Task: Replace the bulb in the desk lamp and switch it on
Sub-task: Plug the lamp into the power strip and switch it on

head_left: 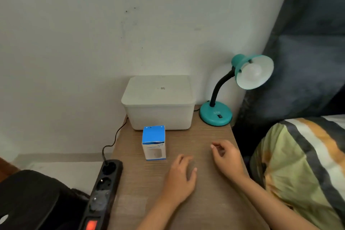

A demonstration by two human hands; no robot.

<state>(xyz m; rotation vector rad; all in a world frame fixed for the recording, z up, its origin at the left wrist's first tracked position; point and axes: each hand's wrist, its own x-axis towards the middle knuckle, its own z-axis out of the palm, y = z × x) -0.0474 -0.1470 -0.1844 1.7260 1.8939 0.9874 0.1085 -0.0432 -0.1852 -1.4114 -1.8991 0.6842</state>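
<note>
Here, a teal desk lamp point(216, 115) with a black gooseneck stands at the far right corner of the wooden table point(186, 201), its round white bulb point(252, 73) seated in the unlit shade. A blue-and-white cardboard bulb box point(154, 143) stands upright near a white lidded bin point(158, 102). The left hand point(180, 179) and right hand point(226, 157) hover over the table, loosely curled, holding nothing.
</note>
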